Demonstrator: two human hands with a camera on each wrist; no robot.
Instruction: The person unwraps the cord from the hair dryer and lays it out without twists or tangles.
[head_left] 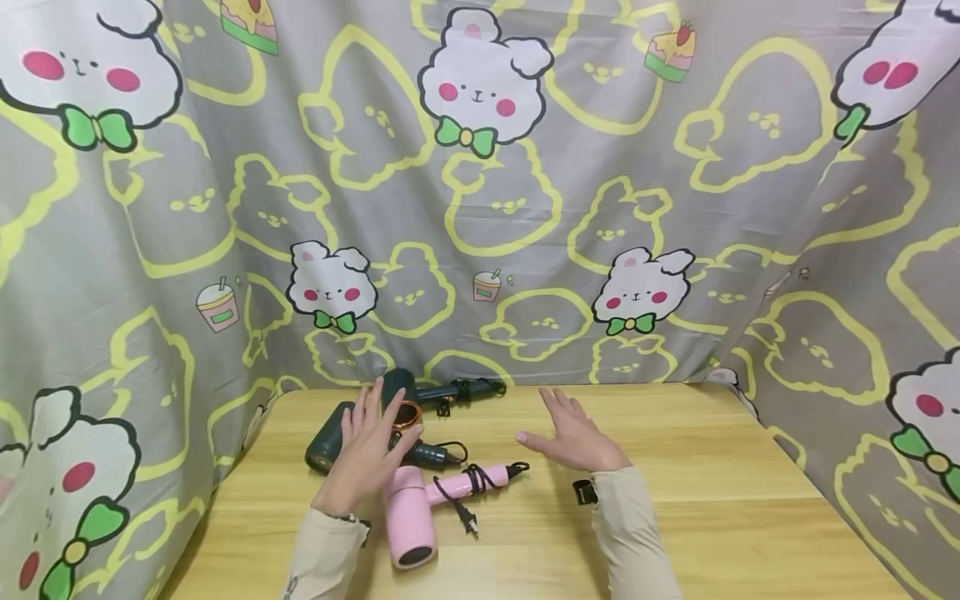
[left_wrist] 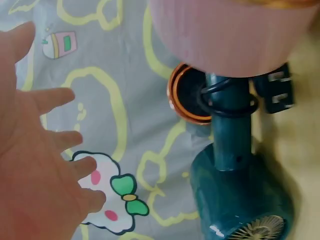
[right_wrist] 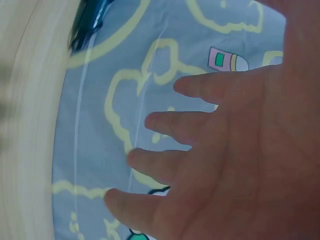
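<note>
My left hand (head_left: 363,454) hovers with spread fingers over the left side of the table, overlapping two dark green hair dryers in the head view. One green hair dryer (head_left: 328,440) lies at the left, its handle partly hidden behind the hand. Behind it rests another green hair dryer (head_left: 397,387) with a copper-rimmed mouth. Closest to me is a pink hair dryer (head_left: 411,521), its black cord wound round the handle. Nothing is held by my right hand (head_left: 577,442), fingers extended, to the right of the dryers. Both wrist views show empty palms.
The wooden table (head_left: 720,500) reaches out to the right of the dryers. A patterned grey curtain (head_left: 517,208) surrounds its back and sides. The pink dryer's plug (head_left: 468,522) lies loose beside its handle.
</note>
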